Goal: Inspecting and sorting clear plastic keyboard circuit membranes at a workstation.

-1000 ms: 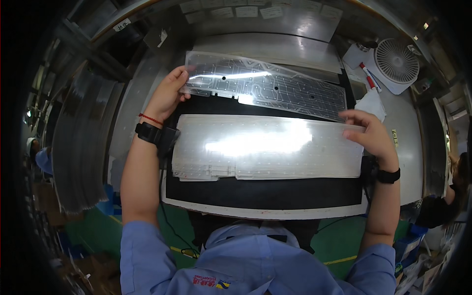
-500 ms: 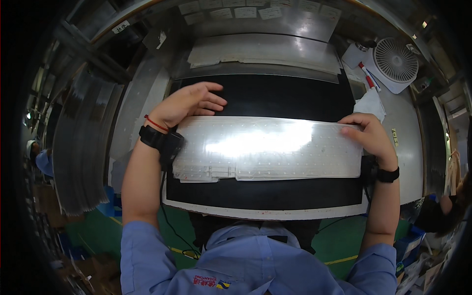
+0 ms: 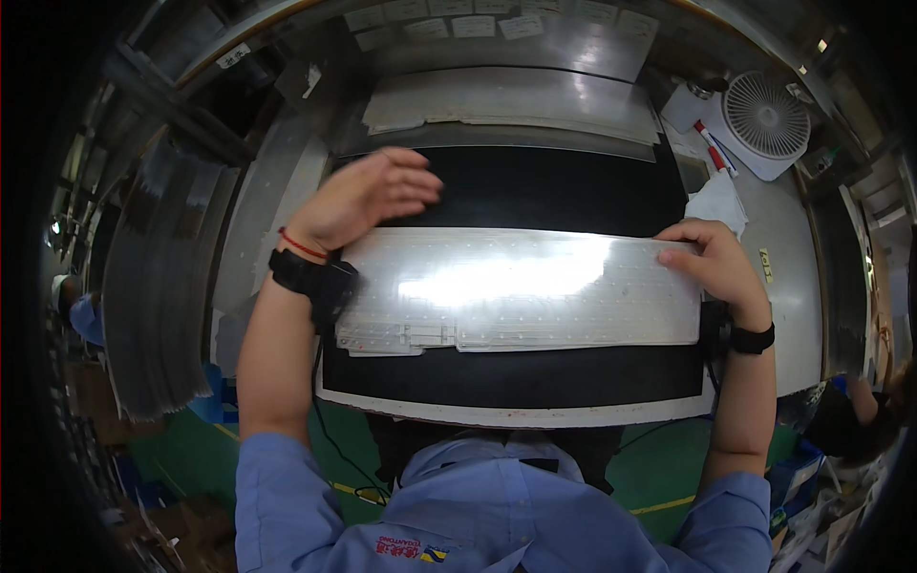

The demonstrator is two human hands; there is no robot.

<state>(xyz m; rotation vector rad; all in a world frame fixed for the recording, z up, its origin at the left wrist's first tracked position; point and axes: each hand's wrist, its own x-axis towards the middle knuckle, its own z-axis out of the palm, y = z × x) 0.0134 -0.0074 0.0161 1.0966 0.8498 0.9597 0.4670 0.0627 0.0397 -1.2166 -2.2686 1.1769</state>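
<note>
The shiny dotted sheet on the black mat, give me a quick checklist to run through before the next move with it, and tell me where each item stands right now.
1. Sheet lies flat on the black mat: ok, no lifted corner shows.
2. Right hand steadies the sheet: ok, its fingers rest on the right end.
3. Left hand is on the sheet: not ok, it is open over the mat just beyond the upper left corner.
4. Sheet sits square to the mat: ok, its long edges run along the mat's.
5. Sheet surface free of marks: cannot tell, glare covers the middle.
6. Far side of the mat is free: ok, the other sheets lie beyond it.
</note>
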